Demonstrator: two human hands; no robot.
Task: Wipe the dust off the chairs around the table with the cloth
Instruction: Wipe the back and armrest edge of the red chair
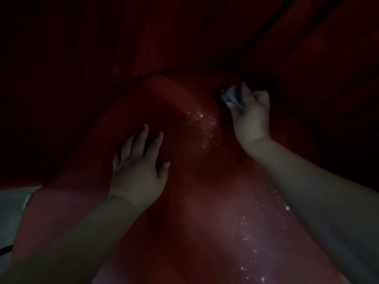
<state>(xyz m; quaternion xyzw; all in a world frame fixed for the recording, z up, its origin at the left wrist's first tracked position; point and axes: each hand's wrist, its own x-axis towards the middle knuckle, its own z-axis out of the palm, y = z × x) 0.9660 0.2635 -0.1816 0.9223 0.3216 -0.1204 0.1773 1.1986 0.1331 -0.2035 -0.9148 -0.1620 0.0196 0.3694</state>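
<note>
the right hand [251, 117] curls its fingers around a crumpled pale blue-grey cloth [232, 97], holding it against the upper part of a glossy red moulded plastic chair [190, 160], while the left hand [137, 171] lies flat on the same red surface with its fingers straight and spread, holding nothing. small bright specks [202, 121] glint on the red plastic between the two hands and again lower down near the right forearm. the scene is very dim; a pale grey surface [12, 203] shows at the left edge, too dark to identify.
</note>
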